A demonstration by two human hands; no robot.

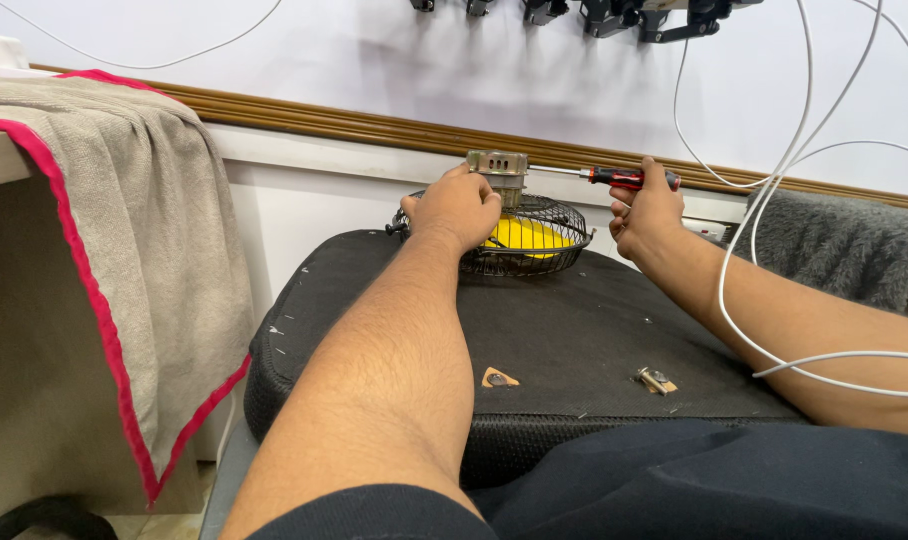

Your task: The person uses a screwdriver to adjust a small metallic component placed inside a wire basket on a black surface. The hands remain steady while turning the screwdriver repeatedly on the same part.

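Black cushion (574, 330) is soft; left hand (456, 207) clamps fan (524, 238), right hand (646, 212) grips screwdriver (614, 177) — tip may slip, loose hardware (656, 380) may roll off

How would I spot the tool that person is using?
Start at the black cushion; at its far edge sits a wire fan cage. The screwdriver is in the right hand, pointing left at the metal motor: its red-and-black handle sets it apart.
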